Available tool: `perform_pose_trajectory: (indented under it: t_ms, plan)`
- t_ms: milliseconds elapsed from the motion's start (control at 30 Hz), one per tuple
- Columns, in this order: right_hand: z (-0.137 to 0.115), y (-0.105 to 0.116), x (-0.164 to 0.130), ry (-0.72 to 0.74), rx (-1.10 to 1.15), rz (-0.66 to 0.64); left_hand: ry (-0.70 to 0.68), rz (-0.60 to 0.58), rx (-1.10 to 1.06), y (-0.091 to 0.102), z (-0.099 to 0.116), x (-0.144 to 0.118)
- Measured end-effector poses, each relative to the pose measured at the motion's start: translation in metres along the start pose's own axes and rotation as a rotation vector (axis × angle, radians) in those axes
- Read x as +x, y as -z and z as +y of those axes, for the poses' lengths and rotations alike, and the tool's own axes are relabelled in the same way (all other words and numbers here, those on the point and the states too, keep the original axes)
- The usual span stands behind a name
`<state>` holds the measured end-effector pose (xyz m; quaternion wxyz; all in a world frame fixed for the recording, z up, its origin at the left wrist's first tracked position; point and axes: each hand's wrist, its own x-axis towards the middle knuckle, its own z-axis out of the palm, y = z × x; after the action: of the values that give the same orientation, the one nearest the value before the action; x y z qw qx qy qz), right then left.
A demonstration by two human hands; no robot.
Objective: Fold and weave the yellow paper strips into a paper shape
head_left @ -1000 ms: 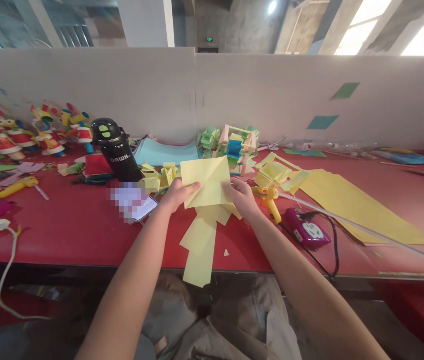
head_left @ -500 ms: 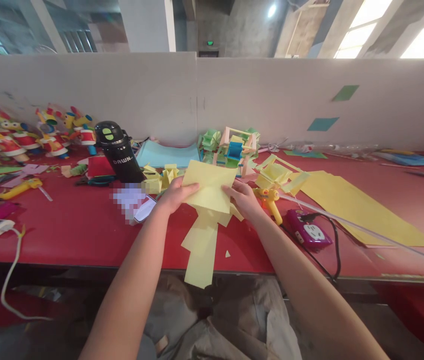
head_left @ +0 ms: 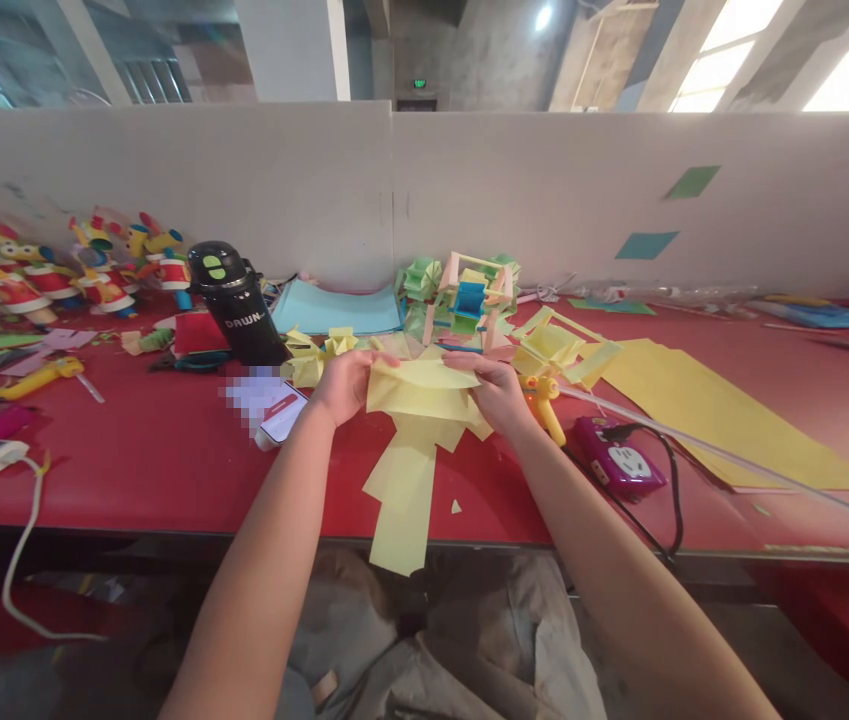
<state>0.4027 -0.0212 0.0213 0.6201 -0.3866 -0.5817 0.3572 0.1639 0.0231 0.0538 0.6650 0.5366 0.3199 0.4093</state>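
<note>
Red smooth-topped table (head_left: 169,470), one, runs the full width. Pale grey partition (head_left: 544,190) behind it, two panels butted at one vertical seam. Large yellow paper sheets (head_left: 724,415): one stack, table right; edges overlap, can't count layers. Pale blue rectangular sheets (head_left: 338,308), one pile by the partition; layers unclear too. Black cylindrical bottle (head_left: 240,315), x1, leaning left in view, "DAWN" in white letters.

Two bare hands. Left hand (head_left: 347,385) pinches the left end of one pale yellow paper sheet (head_left: 418,400); right hand (head_left: 499,390) pinches the right end, fingers laid along the top edge. Thumbs mostly hidden. Sheet is between the hands, mid-table, above the loose pale yellow paper pieces (head_left: 405,500); can't tell if it touches them. Look: plain, matte, bent over into a wide low shape, top edge bowed toward the wearer, lower face fairly flat, no print visible. Loose pieces: several, overlapping, exact count unclear; the lowest one pokes past the table's front edge.

Yellow plastic glue guns, x2: one (head_left: 546,408) just beside the right hand, one (head_left: 38,378) far left. Purple boxy power socket (head_left: 623,460), x1, black cable plugged in. Paper parallelograms on the partition: one green (head_left: 694,183), one teal (head_left: 647,246). Smallest: one pale yellow triangular scrap (head_left: 456,507), on the red top near the front edge.
</note>
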Motion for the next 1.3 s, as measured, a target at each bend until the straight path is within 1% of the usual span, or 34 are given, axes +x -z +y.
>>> perform_pose_trajectory:
  t_ms: [67,133,167,200,233,333,400,433,500,567,667,767,833,933,967,1033,1067,1133,1233,1300]
  plan:
    - [-0.001,0.001,0.0,0.041,-0.04,-0.006,0.026,0.005,-0.019,-0.001,-0.001,0.0]
    - [-0.002,-0.001,0.0,0.042,-0.044,0.008,-0.012,0.073,0.036,-0.004,-0.006,0.001]
    - [-0.003,-0.002,-0.001,0.025,-0.025,0.018,-0.058,0.123,0.082,-0.006,-0.008,0.003]
    - [-0.005,-0.004,-0.001,-0.006,0.012,0.035,-0.097,0.153,0.104,-0.008,-0.011,0.004]
    - [-0.006,-0.006,-0.001,-0.053,0.068,0.054,-0.131,0.177,0.075,-0.01,-0.012,0.005]
    - [-0.011,-0.012,0.0,-0.238,0.29,0.098,-0.233,0.238,-0.07,-0.015,-0.013,0.008]
    - [-0.014,-0.015,-0.001,-0.337,0.391,0.076,-0.278,0.276,-0.144,-0.019,-0.012,0.009]
    - [-0.014,-0.016,-0.001,-0.371,0.411,0.05,-0.279,0.284,-0.172,-0.02,-0.012,0.01]
    - [-0.015,-0.019,-0.003,-0.407,0.398,0.005,-0.243,0.271,-0.214,-0.024,-0.013,0.01]
    - [-0.014,-0.02,-0.004,-0.43,0.375,0.0,-0.201,0.245,-0.235,-0.029,-0.015,0.01]
    - [-0.013,-0.021,-0.004,-0.429,0.386,0.098,-0.183,0.222,-0.229,-0.035,-0.02,0.009]
    - [-0.012,-0.02,-0.003,-0.38,0.405,0.198,-0.156,0.192,-0.193,-0.038,-0.023,0.008]
    - [-0.011,-0.019,-0.002,-0.347,0.414,0.215,-0.103,0.141,-0.155,-0.037,-0.023,0.007]
    - [-0.013,-0.019,-0.002,-0.306,0.397,0.207,0.024,0.026,-0.104,-0.035,-0.019,0.003]
    - [-0.014,-0.019,-0.003,-0.312,0.383,0.195,0.062,-0.011,-0.1,-0.035,-0.018,0.003]
    - [-0.017,-0.021,-0.004,-0.372,0.352,0.149,0.102,-0.049,-0.102,-0.035,-0.018,0.002]
    - [-0.018,-0.022,-0.005,-0.417,0.34,0.114,0.106,-0.05,-0.094,-0.035,-0.018,0.003]
    - [-0.019,-0.025,-0.007,-0.484,0.328,0.037,0.09,-0.009,-0.048,-0.036,-0.021,0.004]
    - [-0.016,-0.028,-0.009,-0.462,0.326,-0.039,0.029,0.101,0.032,-0.036,-0.027,0.007]
    - [-0.012,-0.029,-0.009,-0.429,0.29,-0.044,-0.013,0.156,0.054,-0.037,-0.029,0.008]
